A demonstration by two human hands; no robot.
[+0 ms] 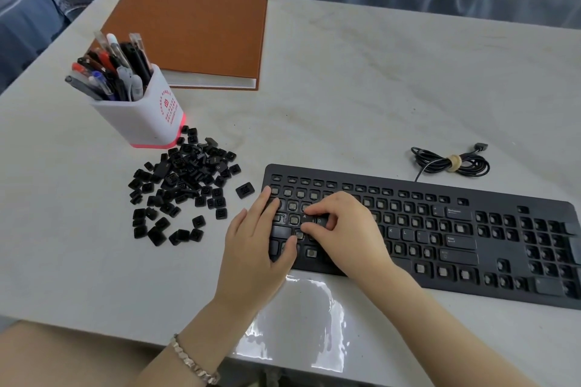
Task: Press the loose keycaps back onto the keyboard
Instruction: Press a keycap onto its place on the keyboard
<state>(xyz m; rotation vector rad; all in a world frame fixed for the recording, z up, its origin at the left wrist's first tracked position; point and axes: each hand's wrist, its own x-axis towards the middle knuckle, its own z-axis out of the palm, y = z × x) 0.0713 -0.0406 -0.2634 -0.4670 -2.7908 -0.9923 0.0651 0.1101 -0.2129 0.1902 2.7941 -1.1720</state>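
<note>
Closest to us, a bracelet (191,361) on the left wrist, both forearms reaching over the desk (377,88) edge to the keyboard (471,289), which lies flat at front right. Most of its sockets are bare, so by my read the job is in its early going. Only a handful of caps sit in place, the A cap (304,216) and D cap (319,220) among them.

The right hand (342,229) is hunched over that very gap between A and D, fingers curled, tips bearing down. Whether its grip is pinching a cap or simply pushing one home, I cannot tell, because the fingers cover the spot. The left hand (251,248) has its grip spread, fingers flat along the keyboard's left end and thumb on the lower rows. Most likely it is bracing the board so it doesn't skate under the push.

Out to the left, within easy reach, lies the pile of loose keycaps (182,185), some showing their undersides, with one stray keycap (245,190) just beside the keyboard's corner. Behind the pile, just beside it, stands a white pen holder (141,113) stuffed with pens, and further back an orange-brown notebook (188,28). Beyond the keyboard's far edge sits its coiled cable (449,162), tied up. Nothing blocks the path from pile to board, though a careless reach could knock that pen holder.
</note>
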